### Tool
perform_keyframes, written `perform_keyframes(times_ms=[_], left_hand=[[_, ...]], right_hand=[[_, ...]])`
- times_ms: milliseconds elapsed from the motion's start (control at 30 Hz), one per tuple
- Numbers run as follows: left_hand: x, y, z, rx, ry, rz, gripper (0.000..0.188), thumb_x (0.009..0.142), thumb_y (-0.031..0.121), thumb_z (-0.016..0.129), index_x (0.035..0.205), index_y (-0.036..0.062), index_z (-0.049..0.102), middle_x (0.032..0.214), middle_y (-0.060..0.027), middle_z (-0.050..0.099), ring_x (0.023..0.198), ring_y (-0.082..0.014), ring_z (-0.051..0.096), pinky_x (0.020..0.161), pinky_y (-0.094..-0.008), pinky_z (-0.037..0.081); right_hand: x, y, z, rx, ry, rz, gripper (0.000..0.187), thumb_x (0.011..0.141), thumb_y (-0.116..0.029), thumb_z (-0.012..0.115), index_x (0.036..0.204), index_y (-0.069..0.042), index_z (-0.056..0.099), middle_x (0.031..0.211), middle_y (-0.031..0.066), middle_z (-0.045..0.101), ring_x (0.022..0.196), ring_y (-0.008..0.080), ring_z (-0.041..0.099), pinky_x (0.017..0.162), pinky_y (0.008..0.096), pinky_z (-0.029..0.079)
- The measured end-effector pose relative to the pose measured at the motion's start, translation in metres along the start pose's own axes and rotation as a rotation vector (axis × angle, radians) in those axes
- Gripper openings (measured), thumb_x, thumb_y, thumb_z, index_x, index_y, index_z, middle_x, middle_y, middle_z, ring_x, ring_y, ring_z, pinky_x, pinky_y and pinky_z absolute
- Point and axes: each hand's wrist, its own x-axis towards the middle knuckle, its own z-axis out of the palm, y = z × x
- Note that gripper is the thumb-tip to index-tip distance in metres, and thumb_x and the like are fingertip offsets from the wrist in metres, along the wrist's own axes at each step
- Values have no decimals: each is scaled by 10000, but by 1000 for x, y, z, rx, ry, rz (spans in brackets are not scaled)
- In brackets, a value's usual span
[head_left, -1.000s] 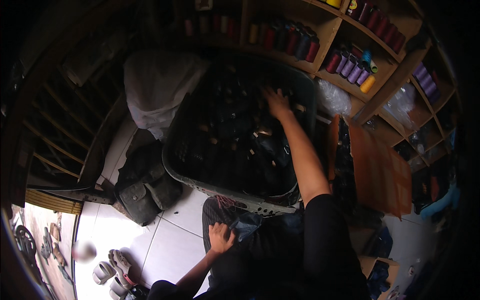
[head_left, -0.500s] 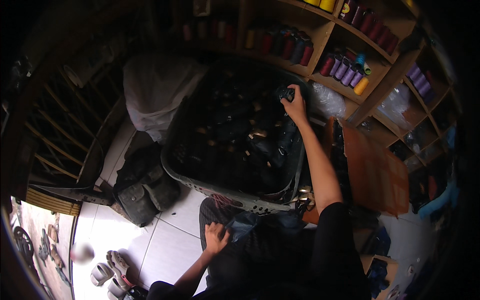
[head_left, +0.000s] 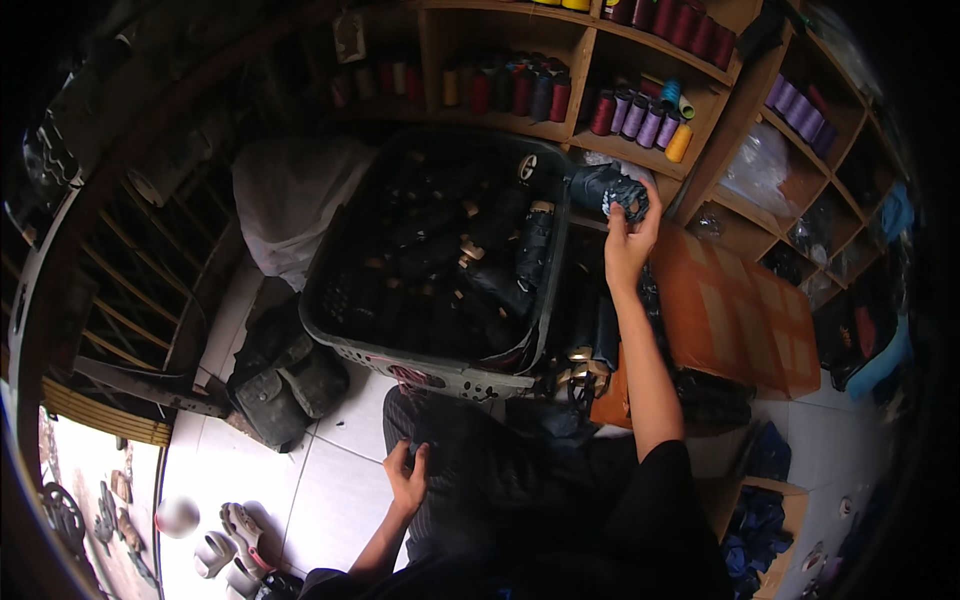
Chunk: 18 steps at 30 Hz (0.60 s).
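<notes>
My right hand (head_left: 632, 228) grips the end of a dark blue rolled bundle (head_left: 592, 186), its fingers wrapped round that end. The bundle is held up beyond the right rim of a large dark plastic basket (head_left: 430, 375). Inside the basket lie several similar dark rolls, among them one dark roll (head_left: 534, 250) with a pale end piece. My left hand (head_left: 404, 482) is by my left knee, its thumb and fingers curled around a small dark bit that is too dim to name.
Wooden shelves (head_left: 580, 75) with thread spools stand behind the basket. A brown taped carton (head_left: 735, 310) is at the right. A whitish sack (head_left: 290, 200) and a dark backpack (head_left: 290, 385) lie left. Sandals (head_left: 240, 535) and an open box of blue cloth (head_left: 755, 530) are lower down.
My right hand has come out from over the basket's far right corner to the right, with the rolled bundle. My left hand has closed and shifted slightly left. The view has turned a little rightward.
</notes>
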Motion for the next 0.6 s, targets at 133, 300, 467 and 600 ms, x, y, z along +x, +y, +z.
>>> perform_keyframes(times_ms=[133,300,467,600], left_hand=[[-3,36,-1,-72,144,87,178,875,97,615,803,-28,509,589,-53,392,572,-106,372,510,-294,297],[43,52,6,-199,500,291,476,996,111,441,1440,20,297,1498,-209,206,1349,-244,302,1103,-334,249],[114,158,24,-509,430,402,431,989,236,452,1340,5,357,1364,-181,367,1223,-286,443,1001,-443,382],[113,230,50,-1043,-62,175,465,987,365,434,1283,9,390,1241,-161,505,1100,-319,565,930,-506,466]], right_hand=[[8,-43,-27,309,128,-87,457,869,12,564,1298,-62,427,1138,73,499,792,100,509,658,226,463],[10,-62,-89,817,314,176,368,926,-258,435,1245,-80,477,1082,84,567,896,184,563,772,322,457],[-31,-84,-105,994,303,433,424,910,-310,447,1220,-27,510,1179,98,582,1108,234,549,978,383,421],[-63,-98,-109,1003,204,496,445,910,-303,438,1245,-15,495,1200,99,571,1137,240,538,998,379,412]])
